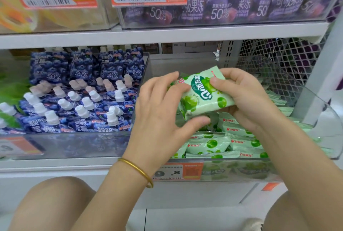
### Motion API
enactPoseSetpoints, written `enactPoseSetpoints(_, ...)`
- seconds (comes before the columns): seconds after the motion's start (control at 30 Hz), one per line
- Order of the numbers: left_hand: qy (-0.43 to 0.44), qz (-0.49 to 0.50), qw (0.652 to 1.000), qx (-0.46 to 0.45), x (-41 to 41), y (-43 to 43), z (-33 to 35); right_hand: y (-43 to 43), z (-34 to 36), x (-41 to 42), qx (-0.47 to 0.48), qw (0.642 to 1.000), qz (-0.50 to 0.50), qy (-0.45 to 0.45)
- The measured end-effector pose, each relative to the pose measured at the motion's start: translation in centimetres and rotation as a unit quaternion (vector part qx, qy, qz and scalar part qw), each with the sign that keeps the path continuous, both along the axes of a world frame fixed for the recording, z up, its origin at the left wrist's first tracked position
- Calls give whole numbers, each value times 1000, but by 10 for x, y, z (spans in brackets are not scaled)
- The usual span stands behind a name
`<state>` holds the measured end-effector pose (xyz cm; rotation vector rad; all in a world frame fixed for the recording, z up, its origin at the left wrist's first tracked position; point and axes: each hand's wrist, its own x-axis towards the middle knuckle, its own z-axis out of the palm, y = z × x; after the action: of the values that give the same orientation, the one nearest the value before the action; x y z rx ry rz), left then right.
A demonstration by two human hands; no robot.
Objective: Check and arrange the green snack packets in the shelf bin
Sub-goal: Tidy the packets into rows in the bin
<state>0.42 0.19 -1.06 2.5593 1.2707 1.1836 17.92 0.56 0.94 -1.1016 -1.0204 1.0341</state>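
- Blue spouted pouches (79,97) with white caps fill the neighbouring bin on the far left of the shelf. Some stand upright at the back and others lie flat in front.
- The left hand (159,110), with a gold bangle (137,171) on its wrist, grasps the left side of one green snack packet (202,93). Its fingers lie on the packet's upper left edge and its thumb is under the lower edge.
- That packet is held above the clear shelf bin (330,138), tilted with its right end higher. It is pale mint green and slightly puffed. It carries a dark green band with white characters, pictures of round green fruit, and a small red mark near its top corner.
- The right hand (245,97) grasps the packet's right side, with its thumb pressed on the printed face and its fingers curled behind.
- Below both hands, more green packets (228,141) of the same design lie loosely piled in the bin. Most are flat and overlapping, and a few rest on edge towards the right.
- An orange and white price tag (176,172) sits on the bin's front wall.
- A white mesh panel (278,58) stands behind the bin on the right.
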Motion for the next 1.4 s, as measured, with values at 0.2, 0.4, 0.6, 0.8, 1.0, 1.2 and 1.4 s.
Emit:
enactPoseSetpoints(0.2,-47,-3,999,-7,-5,3,5,-3,4,2,-44,989,83,114)
enactPoseSetpoints(0.4,-278,-93,928,-230,-5,-5,19,-4,-1,0,-13,992,122,16)
enactPoseSetpoints(0.6,-308,-168,869,-349,-7,-4,19,-8,-1,-5,32,996,79,2)
enactPoseSetpoints(0.8,-310,-189,867,-341,-5,-4,18,-8,-2,-3,47,996,75,7)
enactPoseSetpoints(1.0,-295,-187,882,-315,-4,-5,19,-8,-4,-2,56,995,85,11)
enactPoseSetpoints(1.2,-290,-186,886,-310,-6,-5,18,-7,-7,-3,62,994,90,13)
enactPoseSetpoints(1.4,-345,-158,867,-324,-2,-4,16,-8,-7,-5,69,994,82,9)
